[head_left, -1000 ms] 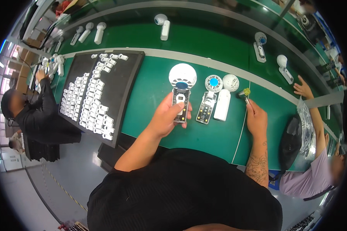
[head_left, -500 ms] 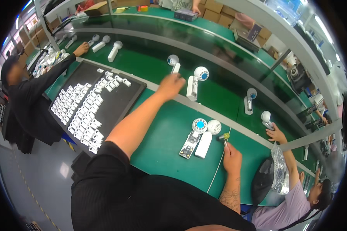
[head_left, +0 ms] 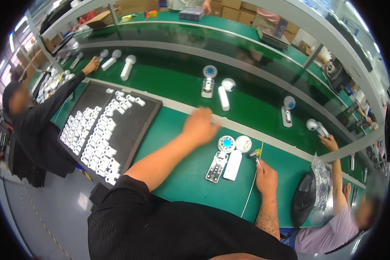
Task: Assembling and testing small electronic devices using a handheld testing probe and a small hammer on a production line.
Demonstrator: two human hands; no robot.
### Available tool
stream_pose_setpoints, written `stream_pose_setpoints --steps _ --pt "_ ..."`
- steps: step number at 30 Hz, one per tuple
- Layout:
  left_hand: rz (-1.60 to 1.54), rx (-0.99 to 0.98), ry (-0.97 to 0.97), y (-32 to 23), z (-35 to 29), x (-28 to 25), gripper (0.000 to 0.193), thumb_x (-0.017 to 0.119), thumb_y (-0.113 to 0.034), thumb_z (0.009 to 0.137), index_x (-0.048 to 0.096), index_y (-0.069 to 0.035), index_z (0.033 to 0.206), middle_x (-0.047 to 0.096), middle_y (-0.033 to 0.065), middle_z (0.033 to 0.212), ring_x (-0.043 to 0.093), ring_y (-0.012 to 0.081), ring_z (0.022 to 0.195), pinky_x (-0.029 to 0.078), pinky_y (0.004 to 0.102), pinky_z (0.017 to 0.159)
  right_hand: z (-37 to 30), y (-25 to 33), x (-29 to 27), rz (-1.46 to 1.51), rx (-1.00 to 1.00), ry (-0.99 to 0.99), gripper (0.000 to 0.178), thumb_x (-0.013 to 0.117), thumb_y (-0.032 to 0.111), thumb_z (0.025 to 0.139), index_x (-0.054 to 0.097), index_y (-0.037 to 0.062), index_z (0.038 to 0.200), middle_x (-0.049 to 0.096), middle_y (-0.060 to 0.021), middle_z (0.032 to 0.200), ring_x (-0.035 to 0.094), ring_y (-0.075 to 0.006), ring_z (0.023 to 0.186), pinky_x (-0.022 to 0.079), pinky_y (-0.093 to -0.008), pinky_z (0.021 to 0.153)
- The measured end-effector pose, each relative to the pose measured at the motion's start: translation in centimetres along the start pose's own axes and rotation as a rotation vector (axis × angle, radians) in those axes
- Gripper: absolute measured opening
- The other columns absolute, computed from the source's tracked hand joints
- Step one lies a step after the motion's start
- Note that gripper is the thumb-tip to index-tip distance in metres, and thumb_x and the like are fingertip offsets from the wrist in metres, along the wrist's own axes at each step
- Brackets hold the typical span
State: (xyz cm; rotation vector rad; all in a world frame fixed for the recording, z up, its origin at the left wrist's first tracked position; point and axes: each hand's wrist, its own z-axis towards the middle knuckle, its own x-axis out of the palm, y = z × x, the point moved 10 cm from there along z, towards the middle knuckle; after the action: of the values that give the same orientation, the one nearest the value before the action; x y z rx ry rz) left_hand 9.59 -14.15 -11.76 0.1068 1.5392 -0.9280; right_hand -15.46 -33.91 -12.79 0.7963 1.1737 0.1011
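Cardboard boxes (head_left: pixel 240 5) line the far shelf, brown and square. On the green bench lies an opened white handheld fan (head_left: pixel 225 154), blue hub showing, smooth plastic shells side by side. Left hand (head_left: pixel 200 125) hovers blurred above it, loosely spread, empty; right hand (head_left: pixel 266 177) pinches a yellow-tipped screwdriver (head_left: pixel 255 155).

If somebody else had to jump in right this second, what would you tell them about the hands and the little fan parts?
Left hand: empty, open, in the air above the green table, blurred as if moving.
Right hand: resting on the table, gripping a small tool with a yellow-green tip on a white cord.
Between the hands lie an open fan handle showing its circuit board, a white handle cover, a fan head with a blue centre and a white grille.
On the belt beyond: another such set, already passed along.
The black tray of white pieces sits to the left.
The near set is not closed up yet.
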Motion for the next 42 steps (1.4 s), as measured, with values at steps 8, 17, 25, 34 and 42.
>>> stream_pose_setpoints --steps 8,17,25,34,42 --pt "-0.057 0.090 0.465 -4.1 -11.0 5.6 0.062 0.067 -0.052 0.093 0.060 0.002 0.122 0.067 0.0266 0.113 0.066 0.0431 0.103 0.055 0.0495 0.087 -0.7 -0.3 0.6 0.003 -0.021 0.011 0.029 0.059 0.020 0.100 0.072 0.0030 0.119 0.072 -0.0253 0.096 0.071 -0.0428 0.086 0.056 -0.0434 0.076" --pt "-1.553 -0.281 0.297 8.0 -9.8 -3.2 0.039 0.062 -0.014 0.095 0.052 -0.005 0.132 0.066 0.0170 0.121 0.070 0.0274 0.103 0.059 0.0448 0.080 -0.7 0.1 0.2 0.004 -0.055 -0.006 0.031 0.057 0.021 0.101 0.071 0.0018 0.121 0.072 -0.0251 0.099 0.071 -0.0417 0.088 0.056 -0.0434 0.077" --pt "0.221 -0.638 -0.444 27.7 -8.9 -19.3 0.054 0.080 -0.029 0.080 0.055 -0.002 0.120 0.072 0.0249 0.104 0.069 0.0411 0.103 0.055 0.0495 0.088 -0.9 0.2 0.0 0.003 -0.052 0.000 0.031 0.057 0.022 0.101 0.071 0.0026 0.121 0.073 -0.0243 0.099 0.071 -0.0417 0.088 0.056 -0.0439 0.077" --pt "0.245 -0.760 -0.443 30.5 -10.5 -18.8 0.051 0.078 -0.025 0.081 0.054 -0.003 0.120 0.071 0.0256 0.110 0.068 0.0438 0.106 0.054 0.0523 0.091 -0.9 0.3 0.3 -0.020 -0.060 -0.003 0.031 0.058 0.020 0.101 0.071 0.0014 0.121 0.073 -0.0241 0.100 0.071 -0.0414 0.090 0.056 -0.0433 0.080" --pt "0.287 -0.703 -0.434 28.5 -11.5 -19.2 0.052 0.077 -0.021 0.080 0.052 -0.004 0.122 0.071 0.0236 0.107 0.068 0.0429 0.104 0.055 0.0509 0.089 -0.6 -0.4 0.4 0.028 0.000 0.038 0.031 0.057 0.018 0.101 0.069 -0.0022 0.121 0.073 -0.0209 0.098 0.071 -0.0345 0.087 0.054 -0.0400 0.079"
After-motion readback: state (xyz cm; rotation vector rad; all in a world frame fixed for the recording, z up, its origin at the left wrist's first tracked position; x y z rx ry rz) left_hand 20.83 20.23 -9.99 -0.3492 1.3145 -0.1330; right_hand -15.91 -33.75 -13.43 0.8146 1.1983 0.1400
